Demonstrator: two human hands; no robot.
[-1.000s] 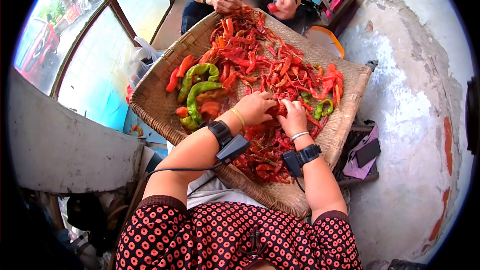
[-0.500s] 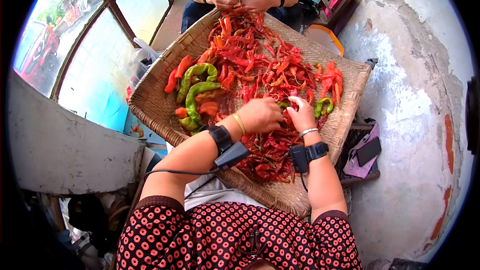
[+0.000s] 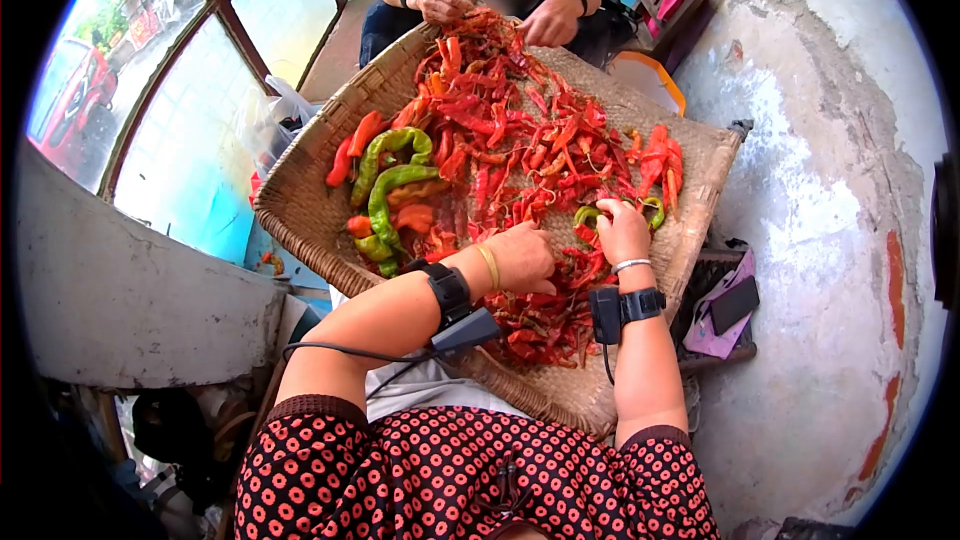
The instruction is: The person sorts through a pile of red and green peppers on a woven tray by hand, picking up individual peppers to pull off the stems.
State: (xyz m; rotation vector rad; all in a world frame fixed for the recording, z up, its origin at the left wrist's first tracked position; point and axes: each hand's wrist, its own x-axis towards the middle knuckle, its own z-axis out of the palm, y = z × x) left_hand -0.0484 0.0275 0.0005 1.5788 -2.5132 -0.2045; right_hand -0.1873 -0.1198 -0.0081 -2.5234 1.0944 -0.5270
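Moved rightward, a green pepper (image 3: 586, 214) is pinched left of the right hand (image 3: 624, 234); no grip can be told for the left hand (image 3: 521, 257).

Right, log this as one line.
left hand: over red peppers | right hand: by small green pepper | grips: unclear | co-worker's hands: far end of basket

The woven tray (image 3: 300, 185) bears heaped red chillies (image 3: 565, 152), with larger curled green peppers (image 3: 379, 212) toward its left.
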